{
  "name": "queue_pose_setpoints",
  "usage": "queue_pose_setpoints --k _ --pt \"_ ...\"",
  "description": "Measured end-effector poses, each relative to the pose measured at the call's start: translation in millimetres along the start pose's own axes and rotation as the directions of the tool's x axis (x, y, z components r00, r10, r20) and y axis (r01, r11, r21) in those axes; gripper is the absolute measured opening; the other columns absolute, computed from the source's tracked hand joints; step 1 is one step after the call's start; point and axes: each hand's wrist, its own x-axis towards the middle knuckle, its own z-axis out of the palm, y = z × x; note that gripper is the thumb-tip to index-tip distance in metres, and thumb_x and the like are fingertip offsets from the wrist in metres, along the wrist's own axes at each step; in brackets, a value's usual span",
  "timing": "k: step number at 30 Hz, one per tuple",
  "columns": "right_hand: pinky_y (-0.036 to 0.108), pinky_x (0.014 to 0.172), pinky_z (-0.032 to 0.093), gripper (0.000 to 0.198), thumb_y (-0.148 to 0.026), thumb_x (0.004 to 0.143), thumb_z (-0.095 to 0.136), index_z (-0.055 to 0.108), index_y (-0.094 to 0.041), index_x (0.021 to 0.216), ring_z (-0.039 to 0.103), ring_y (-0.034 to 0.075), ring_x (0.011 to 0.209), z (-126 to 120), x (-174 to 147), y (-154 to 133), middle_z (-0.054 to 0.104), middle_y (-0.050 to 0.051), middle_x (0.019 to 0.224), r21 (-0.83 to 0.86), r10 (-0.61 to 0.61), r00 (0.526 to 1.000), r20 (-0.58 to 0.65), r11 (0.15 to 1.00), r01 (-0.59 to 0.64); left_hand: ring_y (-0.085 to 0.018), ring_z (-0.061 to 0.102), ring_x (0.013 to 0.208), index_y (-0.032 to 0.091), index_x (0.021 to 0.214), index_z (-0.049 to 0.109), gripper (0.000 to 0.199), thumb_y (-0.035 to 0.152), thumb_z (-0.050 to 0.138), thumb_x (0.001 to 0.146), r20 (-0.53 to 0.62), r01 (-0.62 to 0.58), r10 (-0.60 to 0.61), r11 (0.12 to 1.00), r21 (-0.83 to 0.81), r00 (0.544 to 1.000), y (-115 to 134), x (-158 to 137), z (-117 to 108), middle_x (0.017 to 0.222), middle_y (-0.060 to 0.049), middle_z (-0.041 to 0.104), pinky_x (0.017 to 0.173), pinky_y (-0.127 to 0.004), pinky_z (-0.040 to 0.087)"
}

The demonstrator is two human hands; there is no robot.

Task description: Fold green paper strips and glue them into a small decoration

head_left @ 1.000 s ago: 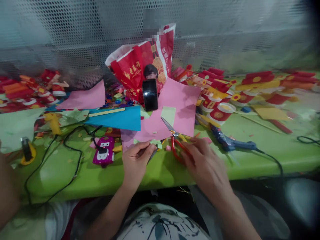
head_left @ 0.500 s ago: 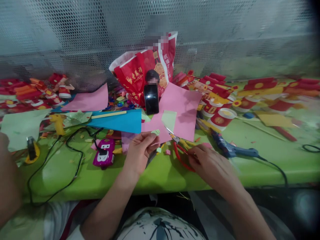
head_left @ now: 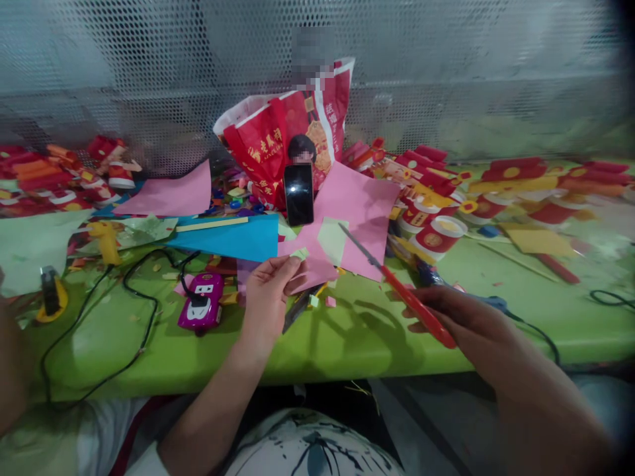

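Through the head camera I have my left hand (head_left: 270, 284) over the near part of the green table (head_left: 342, 347), thumb and forefinger pinched together on some small pale green paper scraps (head_left: 299, 254). My right hand (head_left: 456, 311) is curled around the red handles of the scissors (head_left: 397, 283), though I cannot tell how every finger sits in the loops. The scissors slant up and leftward, tip toward the other hand but apart from it; I see them nearly edge-on, so I cannot tell whether the blades are parted.

Beyond the hands lies a large pink sheet (head_left: 364, 211) with a pale green piece of paper (head_left: 332, 239) on it. Just below the left fingers I have a tiny green square (head_left: 313, 301) and a pink cube (head_left: 330, 301) side by side on the table, near a dark, narrow tool (head_left: 299, 307) partly hidden by that hand.

A phone (head_left: 299, 195) stands upright before the red bag (head_left: 268, 145). The purple socket block (head_left: 202, 301) sits left of my left hand — a black plug in it — and the blue glue gun (head_left: 491, 302) is mostly hidden behind my right.
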Motion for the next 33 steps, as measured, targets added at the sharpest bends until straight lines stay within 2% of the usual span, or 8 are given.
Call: queue_pose_setpoints --k 5,8,10,13,16,19,26,33 --pt "0.038 0.079 0.065 0.072 -0.069 0.073 0.083 0.074 -0.023 0.128 0.078 0.036 0.099 20.3 -27.7 -26.0 0.082 0.013 0.106 0.159 0.034 0.998 -0.055 0.987 -0.025 -0.016 0.082 0.081 0.018 0.084 0.083 0.027 0.033 0.1 0.07 0.056 -0.024 0.022 0.999 0.038 0.998 -2.0 -2.8 0.6 0.084 -0.004 0.085 0.076 -0.024 0.065" --pt "0.039 0.083 0.066 0.077 -0.072 0.078 0.078 0.069 -0.025 0.137 0.078 0.037 0.106 30.0 -39.6 -34.3 0.08 0.013 0.121 0.256 0.04 0.998 -0.055 0.966 -0.025 -0.016 0.081 0.081 0.018 0.081 0.082 0.028 0.033 0.101 0.067 0.042 0.008 -0.008 1.0 0.008 0.999 0.0 -3.6 2.7 0.084 -0.004 0.085 0.072 -0.022 0.064" --pt "0.04 0.082 0.066 0.073 -0.072 0.081 0.075 0.066 -0.027 0.138 0.079 0.036 0.105 32.2 -40.6 -37.3 0.08 0.011 0.123 0.195 -0.003 0.998 -0.07 0.981 0.017 -0.016 0.082 0.083 0.018 0.078 0.081 0.029 0.032 0.102 0.065 0.01 0.041 -0.041 0.999 -0.026 0.999 2.2 -3.9 4.2 0.087 -0.004 0.085 0.071 -0.021 0.064" --pt "0.04 0.069 0.063 0.062 -0.071 0.084 0.072 0.068 -0.024 0.124 0.079 0.033 0.086 33.0 -32.6 -44.8 0.081 0.01 0.104 -0.086 -0.137 0.985 -0.108 0.988 0.128 -0.018 0.083 0.088 0.017 0.078 0.08 0.028 0.028 0.102 0.065 -0.01 0.096 -0.098 0.991 -0.089 0.995 4.9 -4.1 5.1 0.093 -0.006 0.086 0.073 -0.021 0.064" --pt "0.036 0.055 0.055 0.054 -0.066 0.089 0.068 0.068 -0.02 0.116 0.073 0.027 0.064 36.3 -22.8 -55.6 0.076 0.008 0.084 -0.3 -0.26 0.961 -0.094 0.928 0.222 -0.02 0.083 0.093 0.017 0.08 0.08 0.023 0.023 0.099 0.069 0.01 0.15 -0.15 0.978 -0.148 0.989 5.1 -3.9 4.3 0.094 -0.006 0.086 0.078 -0.023 0.065" --pt "0.034 0.052 0.05 0.046 -0.058 0.091 0.067 0.068 -0.019 0.115 0.072 0.026 0.063 43.0 -18.5 -62.0 0.074 0.007 0.081 -0.403 -0.337 0.94 -0.059 0.869 0.286 -0.019 0.083 0.093 0.016 0.083 0.08 0.02 0.02 0.096 0.072 0.031 0.192 -0.19 0.963 -0.187 0.981 3.5 -3.4 3.1 0.096 -0.006 0.086 0.082 -0.025 0.066" --pt "0.035 0.054 0.048 0.035 -0.049 0.093 0.066 0.07 -0.021 0.114 0.074 0.025 0.065 55.5 -15.5 -62.7 0.079 0.008 0.087 -0.443 -0.347 0.936 -0.048 0.848 0.292 -0.014 0.081 0.078 0.018 0.079 0.077 0.022 0.022 0.096 0.071 0.04 0.195 -0.191 0.963 -0.184 0.981 1.5 -3.2 3.0 0.084 -0.002 0.084 0.077 -0.024 0.066" --pt "0.035 0.057 0.055 0.037 -0.046 0.095 0.067 0.073 -0.018 0.117 0.074 0.024 0.065 59.9 -11.7 -63.6 0.079 0.008 0.086 -0.313 -0.339 0.94 -0.033 0.897 0.313 -0.013 0.079 0.072 0.018 0.075 0.075 0.027 0.023 0.099 0.064 0.002 0.185 -0.186 0.971 -0.149 0.982 1.3 -4.8 3.2 0.078 0.001 0.081 0.079 -0.025 0.065"
